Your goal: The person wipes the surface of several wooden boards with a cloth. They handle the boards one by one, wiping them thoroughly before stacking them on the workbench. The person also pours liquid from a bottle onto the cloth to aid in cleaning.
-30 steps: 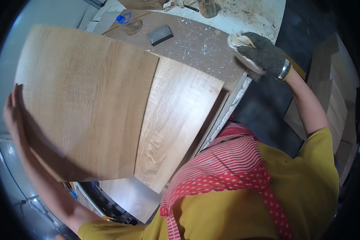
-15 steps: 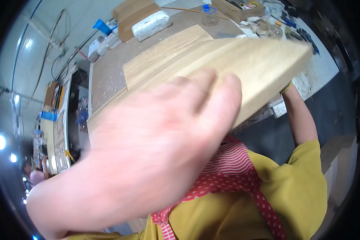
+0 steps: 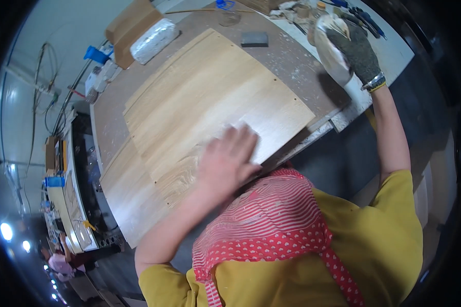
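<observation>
A pale wooden panel (image 3: 215, 87) with small dark holes along its edges lies flat on the worktable. Partly under its left side shows another wooden panel (image 3: 125, 192). My bare left hand (image 3: 226, 159) rests on the upper panel near its front edge, fingers stretched and slightly blurred. Beyond the panel's right side, my right hand (image 3: 361, 56), in a dark grey knit glove, is closed on a whitish crumpled cloth bundle (image 3: 332, 61). What the bundle contains, if anything, cannot be seen.
A grey block (image 3: 254, 39) lies beyond the panel. At the back stand an open cardboard box (image 3: 130, 25), a foil-like white package (image 3: 154, 41) and a clear bottle (image 3: 228, 15). Tools (image 3: 366, 20) lie far right. A person (image 3: 61, 261) is at far left.
The upper panel, raised and tilted before, now lies flat. My left hand has moved down and away from the camera. My right hand, mostly hidden earlier, now shows holding the cloth bundle.
</observation>
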`<act>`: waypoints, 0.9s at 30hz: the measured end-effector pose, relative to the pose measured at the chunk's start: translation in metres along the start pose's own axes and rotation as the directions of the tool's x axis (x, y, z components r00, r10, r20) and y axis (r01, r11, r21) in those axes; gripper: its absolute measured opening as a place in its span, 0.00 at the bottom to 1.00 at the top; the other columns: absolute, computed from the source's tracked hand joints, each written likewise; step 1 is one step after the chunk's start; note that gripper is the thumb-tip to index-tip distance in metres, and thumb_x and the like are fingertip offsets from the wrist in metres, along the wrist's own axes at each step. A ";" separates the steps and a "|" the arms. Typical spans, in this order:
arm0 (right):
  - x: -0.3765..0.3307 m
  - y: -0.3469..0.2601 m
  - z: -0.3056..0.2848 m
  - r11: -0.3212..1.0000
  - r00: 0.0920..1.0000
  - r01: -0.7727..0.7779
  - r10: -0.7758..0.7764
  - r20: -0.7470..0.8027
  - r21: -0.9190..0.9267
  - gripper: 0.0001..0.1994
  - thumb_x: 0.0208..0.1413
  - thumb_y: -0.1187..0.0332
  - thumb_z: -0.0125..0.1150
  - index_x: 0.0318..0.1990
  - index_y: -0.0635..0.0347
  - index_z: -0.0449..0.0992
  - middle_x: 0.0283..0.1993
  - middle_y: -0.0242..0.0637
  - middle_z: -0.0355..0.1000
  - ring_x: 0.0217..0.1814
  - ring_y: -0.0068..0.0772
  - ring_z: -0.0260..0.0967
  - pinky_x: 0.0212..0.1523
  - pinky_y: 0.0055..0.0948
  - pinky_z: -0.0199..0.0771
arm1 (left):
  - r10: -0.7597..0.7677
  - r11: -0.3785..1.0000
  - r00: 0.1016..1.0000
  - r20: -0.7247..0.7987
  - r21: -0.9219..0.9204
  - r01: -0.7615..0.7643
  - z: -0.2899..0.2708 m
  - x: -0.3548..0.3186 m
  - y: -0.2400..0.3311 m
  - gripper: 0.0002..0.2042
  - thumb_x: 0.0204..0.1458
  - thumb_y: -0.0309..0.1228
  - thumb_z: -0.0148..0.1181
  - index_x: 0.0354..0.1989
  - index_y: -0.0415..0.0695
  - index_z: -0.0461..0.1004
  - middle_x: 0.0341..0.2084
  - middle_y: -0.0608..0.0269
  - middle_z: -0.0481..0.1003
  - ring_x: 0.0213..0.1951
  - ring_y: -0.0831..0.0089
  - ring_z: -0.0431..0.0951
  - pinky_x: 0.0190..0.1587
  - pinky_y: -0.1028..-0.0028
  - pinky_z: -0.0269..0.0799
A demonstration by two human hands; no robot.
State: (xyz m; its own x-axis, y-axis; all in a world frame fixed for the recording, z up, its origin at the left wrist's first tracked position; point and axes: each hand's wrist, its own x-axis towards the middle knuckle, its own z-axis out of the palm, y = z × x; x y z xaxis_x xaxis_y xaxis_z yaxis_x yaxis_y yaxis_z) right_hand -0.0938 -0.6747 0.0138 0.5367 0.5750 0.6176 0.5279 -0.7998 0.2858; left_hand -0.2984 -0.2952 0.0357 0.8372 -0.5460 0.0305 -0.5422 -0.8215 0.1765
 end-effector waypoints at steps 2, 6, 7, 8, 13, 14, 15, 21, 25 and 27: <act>0.031 -0.057 -0.031 0.970 0.999 0.042 -0.039 -0.017 0.238 0.23 0.49 0.66 0.63 0.55 0.46 0.71 0.52 0.40 0.70 0.55 0.40 0.68 0.54 0.39 0.69 | -0.054 0.998 0.994 -0.097 0.024 0.057 -0.011 0.003 -0.050 0.27 0.50 0.37 0.58 0.60 0.44 0.62 0.61 0.47 0.59 0.61 0.51 0.61 0.58 0.55 0.60; 0.057 -0.196 -0.089 0.850 0.906 0.134 -0.313 0.285 0.509 0.18 0.52 0.62 0.60 0.52 0.45 0.73 0.53 0.37 0.71 0.55 0.40 0.69 0.54 0.42 0.69 | -0.399 0.896 0.844 -0.357 0.044 0.442 0.019 0.003 -0.157 0.25 0.57 0.46 0.48 0.62 0.50 0.62 0.64 0.50 0.56 0.65 0.54 0.54 0.62 0.49 0.50; 0.047 -0.205 -0.079 0.838 0.899 0.118 -0.318 0.301 0.532 0.15 0.52 0.63 0.59 0.48 0.48 0.74 0.51 0.39 0.71 0.53 0.40 0.70 0.52 0.42 0.70 | -0.418 0.885 0.847 -0.328 0.063 0.461 0.027 0.004 -0.168 0.25 0.58 0.47 0.45 0.62 0.51 0.62 0.65 0.51 0.56 0.66 0.54 0.53 0.63 0.49 0.48; 0.037 -0.214 -0.068 0.823 0.892 0.104 -0.326 0.314 0.558 0.12 0.52 0.64 0.58 0.44 0.51 0.74 0.48 0.41 0.72 0.50 0.41 0.71 0.51 0.42 0.71 | -0.444 0.870 0.847 -0.292 0.084 0.485 0.034 0.004 -0.177 0.25 0.59 0.48 0.43 0.63 0.51 0.61 0.65 0.53 0.56 0.66 0.55 0.53 0.64 0.49 0.46; 0.032 -0.157 -0.024 0.730 0.924 -0.277 0.024 0.382 0.625 0.06 0.58 0.67 0.53 0.38 0.55 0.75 0.40 0.41 0.72 0.44 0.37 0.72 0.46 0.36 0.71 | -0.425 0.883 0.851 -0.309 0.066 0.465 0.032 0.012 -0.177 0.26 0.58 0.50 0.44 0.63 0.53 0.62 0.65 0.56 0.56 0.66 0.57 0.54 0.63 0.49 0.47; 0.036 -0.174 -0.032 0.792 0.926 -0.178 -0.066 0.372 0.584 0.07 0.57 0.66 0.53 0.38 0.55 0.75 0.40 0.41 0.72 0.43 0.36 0.72 0.45 0.37 0.71 | -0.428 0.881 0.844 -0.322 0.059 0.469 0.031 0.012 -0.177 0.26 0.58 0.50 0.44 0.62 0.53 0.62 0.65 0.56 0.56 0.66 0.57 0.54 0.63 0.49 0.47; 0.039 -0.198 -0.041 0.839 0.915 -0.078 -0.154 0.373 0.538 0.07 0.57 0.64 0.53 0.38 0.54 0.75 0.39 0.42 0.72 0.42 0.36 0.72 0.43 0.38 0.71 | -0.432 0.880 0.840 -0.328 0.049 0.472 0.033 0.011 -0.178 0.26 0.58 0.50 0.44 0.62 0.53 0.62 0.65 0.55 0.57 0.66 0.57 0.54 0.63 0.49 0.47; 0.061 -0.309 -0.060 0.616 0.871 0.122 -0.443 0.214 0.779 0.11 0.54 0.63 0.56 0.42 0.55 0.75 0.41 0.43 0.73 0.45 0.39 0.71 0.47 0.42 0.68 | -0.434 0.880 0.850 -0.298 0.062 0.471 0.034 0.009 -0.183 0.27 0.57 0.51 0.45 0.63 0.52 0.61 0.65 0.54 0.55 0.66 0.57 0.53 0.63 0.49 0.47; 0.061 -0.215 -0.016 0.798 0.890 -0.300 0.037 0.454 0.523 0.13 0.54 0.61 0.56 0.42 0.60 0.73 0.42 0.47 0.72 0.46 0.44 0.71 0.46 0.41 0.70 | -0.372 0.922 0.905 -0.208 0.036 0.387 0.021 0.004 -0.190 0.28 0.57 0.51 0.46 0.63 0.52 0.60 0.65 0.52 0.54 0.66 0.55 0.53 0.63 0.48 0.48; 0.067 -0.217 -0.024 0.903 0.926 -0.083 -0.086 0.367 0.422 0.15 0.54 0.60 0.56 0.44 0.58 0.74 0.43 0.45 0.73 0.48 0.43 0.71 0.47 0.41 0.70 | -0.401 0.911 0.895 -0.194 0.016 0.411 0.014 0.004 -0.202 0.28 0.56 0.51 0.47 0.64 0.52 0.60 0.65 0.52 0.54 0.66 0.55 0.53 0.63 0.48 0.48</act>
State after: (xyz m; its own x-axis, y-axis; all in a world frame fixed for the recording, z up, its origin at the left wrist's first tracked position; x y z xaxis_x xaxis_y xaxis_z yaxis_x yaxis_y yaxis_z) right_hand -0.1882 -0.4669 0.0109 0.6930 0.6651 0.2784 0.7098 -0.6970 -0.1018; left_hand -0.1863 -0.1334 -0.0132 0.9807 -0.1277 0.1477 -0.1508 -0.9759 0.1577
